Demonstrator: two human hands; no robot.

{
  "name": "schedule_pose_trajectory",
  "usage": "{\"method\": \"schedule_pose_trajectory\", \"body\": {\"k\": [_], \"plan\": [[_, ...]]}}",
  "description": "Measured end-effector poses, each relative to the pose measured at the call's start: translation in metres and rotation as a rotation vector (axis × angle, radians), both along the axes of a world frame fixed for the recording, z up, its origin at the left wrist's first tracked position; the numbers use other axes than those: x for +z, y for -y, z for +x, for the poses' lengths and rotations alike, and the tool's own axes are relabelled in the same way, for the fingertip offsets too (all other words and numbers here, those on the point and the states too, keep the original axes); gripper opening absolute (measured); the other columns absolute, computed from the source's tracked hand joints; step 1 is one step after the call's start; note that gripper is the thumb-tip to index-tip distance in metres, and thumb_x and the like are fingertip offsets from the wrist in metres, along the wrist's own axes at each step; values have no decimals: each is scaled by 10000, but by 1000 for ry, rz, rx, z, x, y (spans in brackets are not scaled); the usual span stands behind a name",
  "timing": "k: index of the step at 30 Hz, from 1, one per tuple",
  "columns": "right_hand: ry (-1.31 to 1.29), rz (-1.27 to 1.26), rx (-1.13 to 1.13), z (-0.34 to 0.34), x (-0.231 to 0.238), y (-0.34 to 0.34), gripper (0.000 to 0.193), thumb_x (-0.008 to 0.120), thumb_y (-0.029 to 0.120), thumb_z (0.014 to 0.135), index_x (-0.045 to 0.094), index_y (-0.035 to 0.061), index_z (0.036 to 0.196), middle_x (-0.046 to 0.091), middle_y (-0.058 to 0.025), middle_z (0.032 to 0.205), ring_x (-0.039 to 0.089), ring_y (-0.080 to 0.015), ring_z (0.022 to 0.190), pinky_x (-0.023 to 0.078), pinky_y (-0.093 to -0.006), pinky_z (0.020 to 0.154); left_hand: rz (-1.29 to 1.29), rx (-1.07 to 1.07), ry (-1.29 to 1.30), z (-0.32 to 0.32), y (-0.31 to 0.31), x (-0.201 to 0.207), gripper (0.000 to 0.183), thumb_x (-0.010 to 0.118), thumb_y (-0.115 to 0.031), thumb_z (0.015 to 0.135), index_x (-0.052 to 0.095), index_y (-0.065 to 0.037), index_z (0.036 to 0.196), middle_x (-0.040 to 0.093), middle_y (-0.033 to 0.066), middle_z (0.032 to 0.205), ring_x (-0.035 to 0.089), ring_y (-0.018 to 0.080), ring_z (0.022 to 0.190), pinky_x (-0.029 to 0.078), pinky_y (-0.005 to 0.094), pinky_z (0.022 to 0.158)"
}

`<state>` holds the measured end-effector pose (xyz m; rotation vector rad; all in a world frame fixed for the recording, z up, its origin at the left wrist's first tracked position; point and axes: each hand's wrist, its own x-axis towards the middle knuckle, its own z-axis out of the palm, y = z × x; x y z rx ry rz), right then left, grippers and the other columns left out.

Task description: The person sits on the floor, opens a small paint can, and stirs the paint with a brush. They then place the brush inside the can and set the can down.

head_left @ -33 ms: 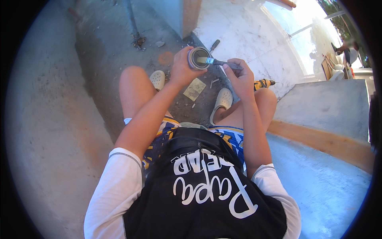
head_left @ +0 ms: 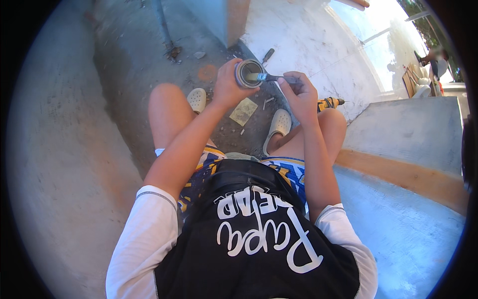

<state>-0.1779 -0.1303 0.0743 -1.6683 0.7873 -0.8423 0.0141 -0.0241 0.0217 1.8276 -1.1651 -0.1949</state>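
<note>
Paintbrush, held in the right grip at the mouth of the can clasped by the left grip, could drip onto the floor if overloaded.

Head-worn view through a wide fisheye lens, looking from above the wearer's chest steeply down and forward. The wearer's black shirt lies nearest, filling the lower centre; the hands lie farther off, above centre, with the floor beyond. Straight edges bow toward the dark rim; a distant person appears upper right.
</note>
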Motion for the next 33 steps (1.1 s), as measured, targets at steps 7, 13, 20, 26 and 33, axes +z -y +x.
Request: {"method": "schedule_pose_trajectory", "body": {"k": [7,13,20,26,33], "plan": [[-168,-486,86,5,7,-16,189,694,166,988,715,49,1134,726,-88,891,695,-200,692,550,-320,652,19,-207,98,-10,-2,2,922,966,-275,638,519,-70,1419,583,157,1376,528,370,1304,440,463,1100],[-304,-563,119,11,4,-16,226,657,207,1009,710,47,1159,735,-158,917,718,-260,739,545,-348,672,-24,-290,194,-4,-2,7,926,958,-186,609,533,-84,1424,565,152,1400,512,367,1326,431,464,1112],[-29,-51,50,13,5,-17,207,642,215,997,705,34,1075,729,-185,811,721,-339,732,567,-380,693,-69,-307,136,-9,-4,5,960,965,-177,589,514,-112,1434,543,138,1422,481,392,1345,429,486,1114],[-347,-321,115,10,5,-17,218,662,169,998,710,64,1183,735,-136,883,716,-234,752,550,-340,675,-83,-257,93,-8,-3,2,960,970,-184,587,508,-109,1425,569,135,1400,491,397,1330,429,484,1108],[-298,-722,122,11,7,-22,198,697,187,958,721,93,1131,723,-116,948,716,-295,790,568,-388,685,-86,-233,140,-7,-2,1,925,964,-236,610,524,-93,1410,590,134,1377,510,399,1299,433,482,1096]]}}
